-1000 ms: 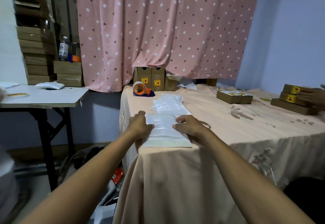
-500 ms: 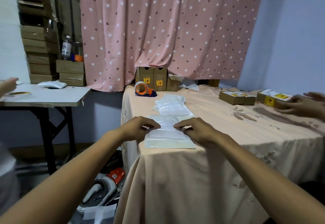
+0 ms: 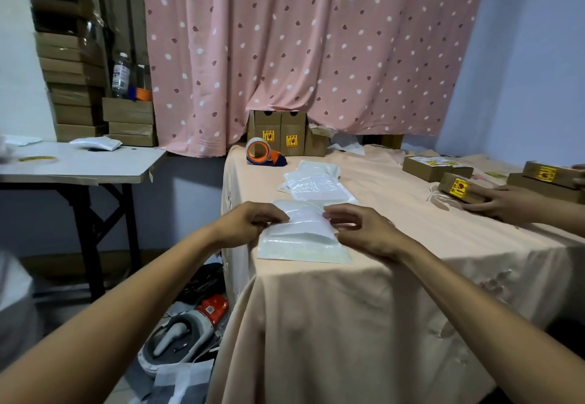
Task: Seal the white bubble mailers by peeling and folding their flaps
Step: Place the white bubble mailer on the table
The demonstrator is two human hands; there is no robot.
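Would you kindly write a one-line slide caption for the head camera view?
Left hand and right hand pinch the flap of a white mailer on the cloth-covered table.

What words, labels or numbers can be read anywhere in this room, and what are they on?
No text is sharp enough to quote.
Yellow stickers with red marks on the two upright cardboard boxes: too blurred to read.
Yellow stickers on the flat boxes at the right: too blurred.
Label on the water bottle: too small.
Code label on the orange-and-white appliance on the floor: too small.
White bubble mailer: no print shows.
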